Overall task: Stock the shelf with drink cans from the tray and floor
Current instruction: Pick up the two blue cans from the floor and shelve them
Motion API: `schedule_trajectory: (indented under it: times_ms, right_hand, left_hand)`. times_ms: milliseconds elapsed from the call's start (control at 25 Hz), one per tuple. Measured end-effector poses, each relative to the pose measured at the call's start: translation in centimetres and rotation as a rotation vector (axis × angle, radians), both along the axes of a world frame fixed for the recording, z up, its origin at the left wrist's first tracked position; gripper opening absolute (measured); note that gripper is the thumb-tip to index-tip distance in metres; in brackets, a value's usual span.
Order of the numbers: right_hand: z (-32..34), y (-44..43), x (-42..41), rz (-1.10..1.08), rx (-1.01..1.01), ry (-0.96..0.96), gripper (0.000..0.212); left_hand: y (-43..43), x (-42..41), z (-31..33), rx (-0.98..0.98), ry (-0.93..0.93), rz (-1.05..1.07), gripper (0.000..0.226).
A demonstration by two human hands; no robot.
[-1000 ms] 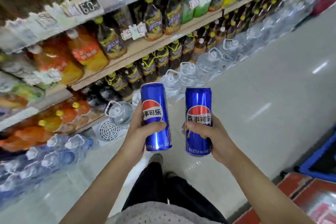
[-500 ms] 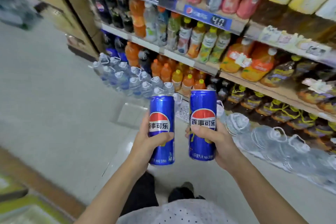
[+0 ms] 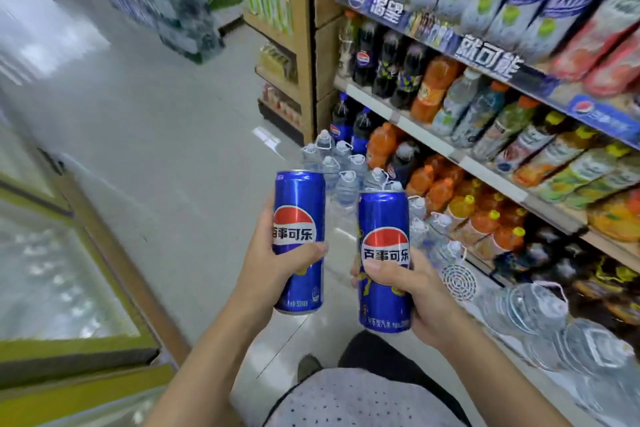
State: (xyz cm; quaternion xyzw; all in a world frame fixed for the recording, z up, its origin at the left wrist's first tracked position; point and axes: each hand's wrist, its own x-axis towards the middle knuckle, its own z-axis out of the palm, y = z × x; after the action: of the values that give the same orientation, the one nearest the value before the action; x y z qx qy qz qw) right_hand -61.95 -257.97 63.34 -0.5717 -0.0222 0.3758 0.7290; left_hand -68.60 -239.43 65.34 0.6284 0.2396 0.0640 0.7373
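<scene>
Blue cola cans: the left hand [image 3: 266, 274] has its fingers [image 3: 308, 251] clamped on the left can [image 3: 299, 215], the right hand [image 3: 415, 291] on the right can [image 3: 384, 218]. Keep both upright, apart, until a shelf [image 3: 429, 139] gap shows.

Two cans held upright side by side at frame centre, apart: left can [image 3: 299, 241] in left hand [image 3: 268, 267], right can [image 3: 384, 260] in right hand [image 3: 412, 291], right one sitting nearer. Shelf unit [image 3: 450, 152] runs 12 to 4 o'clock, bottles on each tier. Water jugs [image 3: 540, 315] on the floor along its foot, 1 to 4 o'clock. Glass-topped case [image 3: 76, 343] at 8 o'clock. Stacked water packs [image 3: 166, 0] at 11 o'clock, far down the aisle.
</scene>
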Motion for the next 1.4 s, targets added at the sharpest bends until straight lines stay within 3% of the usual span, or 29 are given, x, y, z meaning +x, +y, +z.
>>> schedule_trajectory:
  times_ms: [240,400,600,760,880,1160,1400]
  right_hand:
    - [3.1,9.0,7.8,-0.016,0.041,-0.108,0.039]
    - [6.2,14.7,15.8,-0.070,0.097,-0.226,0.053]
    - [11.9,19.3,23.9,-0.148,0.137,-0.390,0.036]
    - [15.2,22.3,28.8,-0.281,0.179,-0.502,0.056]
    - [17.6,24.5,31.9,-0.392,0.213,-0.570,0.056]
    - [26.3,27.5,39.8,-0.623,0.168,-0.857,0.054]
    - [36.7,27.2,47.4,-0.727,0.175,-1.184,0.039]
  left_hand:
    - [8.3,8.3,2.3,0.064,-0.097,-0.017,0.073]
    - [13.5,16.6,5.4,0.101,-0.202,-0.073,0.080]
    - [18.4,25.5,11.0,0.164,-0.339,-0.136,0.076]
    - [20.7,31.4,14.6,0.163,-0.505,-0.213,0.072]
    - [22.3,36.4,16.9,0.146,-0.619,-0.304,0.063]
    - [26.1,47.6,24.9,0.166,-0.833,-0.525,0.068]
    - [25.4,56.6,34.2,0.239,-1.057,-0.521,0.063]
